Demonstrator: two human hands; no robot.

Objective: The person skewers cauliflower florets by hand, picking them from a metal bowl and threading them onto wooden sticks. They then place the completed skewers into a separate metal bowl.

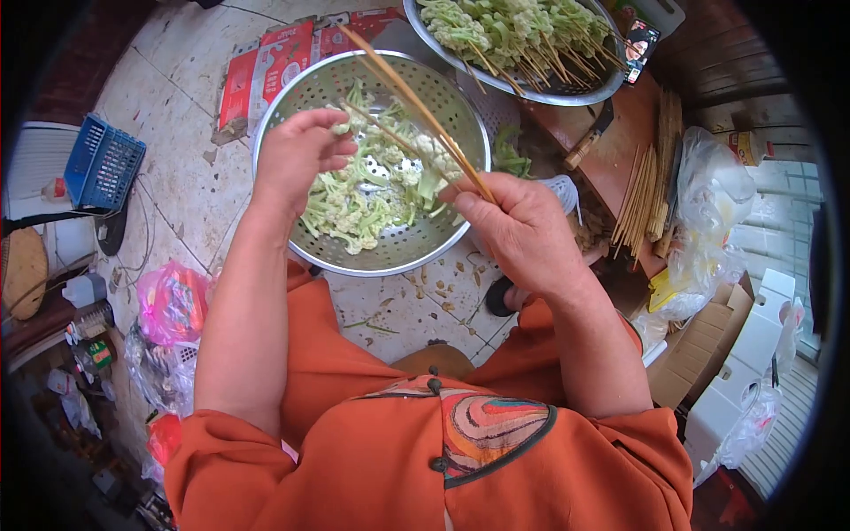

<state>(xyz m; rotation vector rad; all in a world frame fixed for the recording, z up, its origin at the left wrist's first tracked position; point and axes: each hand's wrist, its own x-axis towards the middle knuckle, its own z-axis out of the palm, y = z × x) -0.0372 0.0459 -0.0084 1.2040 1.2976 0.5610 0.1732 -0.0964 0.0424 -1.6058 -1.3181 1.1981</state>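
My left hand is over the left side of a perforated metal colander, its fingertips closed around a small cauliflower floret. Loose cauliflower pieces lie in the colander below. On the right, my right hand grips several bamboo skewers between thumb and fingers. Most of them slant up and left across the colander. One skewer splits off from the bunch, and its tip reaches close to the floret in my left hand. Cauliflower overlaps this skewer near my right fingers.
A metal basin of skewered cauliflower stands at the top right, a phone by its rim. On the board beside it lie a knife and bundles of skewers. Flattened red cardboard and a blue basket are leftward.
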